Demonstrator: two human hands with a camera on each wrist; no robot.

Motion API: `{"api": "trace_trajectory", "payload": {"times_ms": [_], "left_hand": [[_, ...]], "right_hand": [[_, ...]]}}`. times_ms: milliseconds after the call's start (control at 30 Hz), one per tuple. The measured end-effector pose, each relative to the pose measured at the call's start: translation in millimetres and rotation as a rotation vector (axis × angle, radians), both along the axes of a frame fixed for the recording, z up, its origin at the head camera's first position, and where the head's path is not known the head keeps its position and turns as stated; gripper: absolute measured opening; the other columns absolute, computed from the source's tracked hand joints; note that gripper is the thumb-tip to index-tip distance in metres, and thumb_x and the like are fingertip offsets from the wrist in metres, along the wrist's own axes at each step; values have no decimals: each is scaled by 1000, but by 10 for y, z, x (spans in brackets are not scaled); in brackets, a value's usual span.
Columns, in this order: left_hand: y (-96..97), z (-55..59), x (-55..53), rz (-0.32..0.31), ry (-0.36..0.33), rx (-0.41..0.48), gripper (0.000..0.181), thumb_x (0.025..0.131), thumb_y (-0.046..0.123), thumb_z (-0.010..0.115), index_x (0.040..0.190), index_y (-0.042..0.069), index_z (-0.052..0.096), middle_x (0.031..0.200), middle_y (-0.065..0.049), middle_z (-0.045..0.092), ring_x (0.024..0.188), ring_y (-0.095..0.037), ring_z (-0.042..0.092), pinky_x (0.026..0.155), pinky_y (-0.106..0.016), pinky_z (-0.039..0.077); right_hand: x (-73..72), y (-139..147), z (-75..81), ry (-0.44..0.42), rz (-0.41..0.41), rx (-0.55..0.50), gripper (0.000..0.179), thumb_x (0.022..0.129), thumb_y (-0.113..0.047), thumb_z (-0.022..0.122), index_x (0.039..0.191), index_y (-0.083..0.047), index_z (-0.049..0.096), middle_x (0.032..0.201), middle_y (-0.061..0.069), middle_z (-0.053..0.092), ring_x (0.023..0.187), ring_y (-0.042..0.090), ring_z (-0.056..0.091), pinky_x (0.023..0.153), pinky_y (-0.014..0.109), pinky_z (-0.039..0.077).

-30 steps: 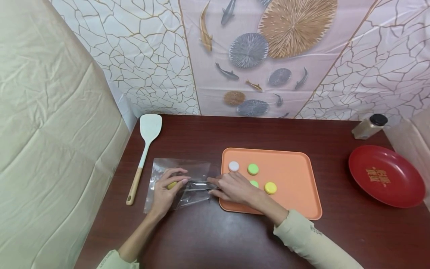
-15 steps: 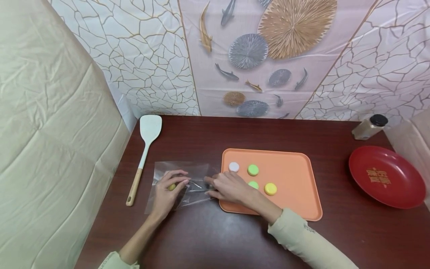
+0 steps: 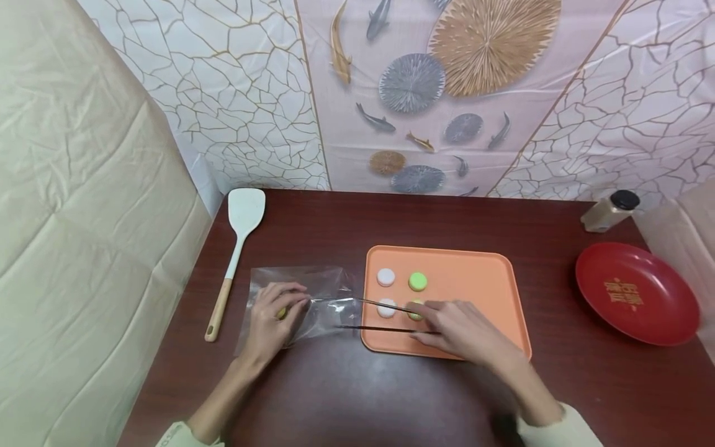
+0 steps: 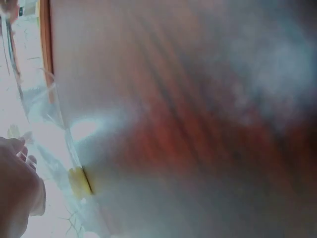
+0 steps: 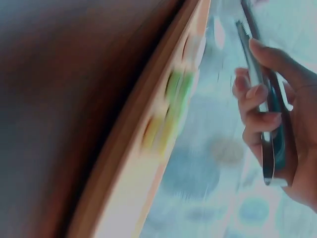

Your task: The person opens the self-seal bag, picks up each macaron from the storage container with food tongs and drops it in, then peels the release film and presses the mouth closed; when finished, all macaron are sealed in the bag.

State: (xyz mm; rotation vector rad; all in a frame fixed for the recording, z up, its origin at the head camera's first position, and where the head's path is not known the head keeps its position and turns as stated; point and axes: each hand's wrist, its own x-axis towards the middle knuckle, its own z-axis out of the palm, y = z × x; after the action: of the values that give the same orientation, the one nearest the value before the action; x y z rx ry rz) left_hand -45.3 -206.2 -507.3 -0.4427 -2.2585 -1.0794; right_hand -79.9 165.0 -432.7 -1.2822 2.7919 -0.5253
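Observation:
My left hand [image 3: 270,320] pinches the clear plastic bag [image 3: 329,316], which lies flat at left. Partly covered by that hand is a yellow macaron [image 3: 282,312]; the left wrist view shows the yellow macaron [image 4: 79,182] within the film. Over the orange tray [image 3: 475,279], my right hand [image 3: 466,329] grips metal tongs [image 3: 385,304], whose arms stand apart and point left to the bag's mouth. Nothing shows between the tongs' tips [image 5: 241,27]. On the tray are a white macaron [image 3: 385,277], a green macaron [image 3: 417,281], another white macaron [image 3: 386,308] and a greenish macaron [image 3: 416,310] partly hidden.
A white spatula [image 3: 237,248] with a wooden handle lies along the table's left side. At the right are a red plate [image 3: 637,293] with gold characters and a black-capped jar [image 3: 609,212]. Patterned cloth [image 3: 251,93] hangs behind the dark table [image 3: 313,226].
My right hand has drawn the tongs rightward out of the bag, over the tray. A second white macaron is now uncovered, and the tray's yellow one is hidden. The left hand stays on the bag.

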Motion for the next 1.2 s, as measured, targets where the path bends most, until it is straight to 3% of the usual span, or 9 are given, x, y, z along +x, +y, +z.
{"api": "trace_trajectory", "payload": {"times_ms": [167,300,400,533,900,1200], "left_hand": [[-4,-13,23,-29,-27,16,23,81,-14,88,97,2,85,111,-9,82,97,-27,72,96,-29,47],[-47,-31,63,-79,-132,104,24,83,-15,86,99,3,85,116,-10,82,105,-29,76,102,-15,49],[-78,-42,87,-119,-219,178,23,86,-15,83,101,2,85,117,-14,81,111,-27,76,102,-11,51],[-95,-56,86,-149,-261,219,19,89,-14,80,102,0,84,117,-19,80,114,-24,76,103,-12,52],[-35,-59,72,-141,-204,168,20,88,-15,82,102,0,84,117,-15,81,107,-33,78,102,-11,53],[-18,-56,60,-120,-118,141,23,85,-16,84,99,2,84,116,-12,81,106,-36,76,105,-12,50]], "right_hand": [[210,644,-59,-43,-185,-72,41,86,-17,94,123,-15,77,75,-23,53,64,-9,43,56,20,40],[355,1056,-159,-63,-323,-125,39,82,-14,96,115,-18,76,73,-25,48,64,-9,43,57,21,40],[456,1256,-251,-66,-392,-136,38,81,-16,97,113,-17,78,71,-24,45,65,-7,42,59,22,38],[549,1395,-358,-80,-444,-99,42,80,-21,98,117,-14,80,71,-23,43,66,-5,41,62,24,37],[577,1519,-405,-145,-508,32,47,87,-28,94,129,-11,80,75,-16,60,71,10,52,61,38,48],[573,1537,-425,-95,-472,1,46,86,-27,94,128,-13,82,74,-19,59,68,5,46,60,31,41]]}}
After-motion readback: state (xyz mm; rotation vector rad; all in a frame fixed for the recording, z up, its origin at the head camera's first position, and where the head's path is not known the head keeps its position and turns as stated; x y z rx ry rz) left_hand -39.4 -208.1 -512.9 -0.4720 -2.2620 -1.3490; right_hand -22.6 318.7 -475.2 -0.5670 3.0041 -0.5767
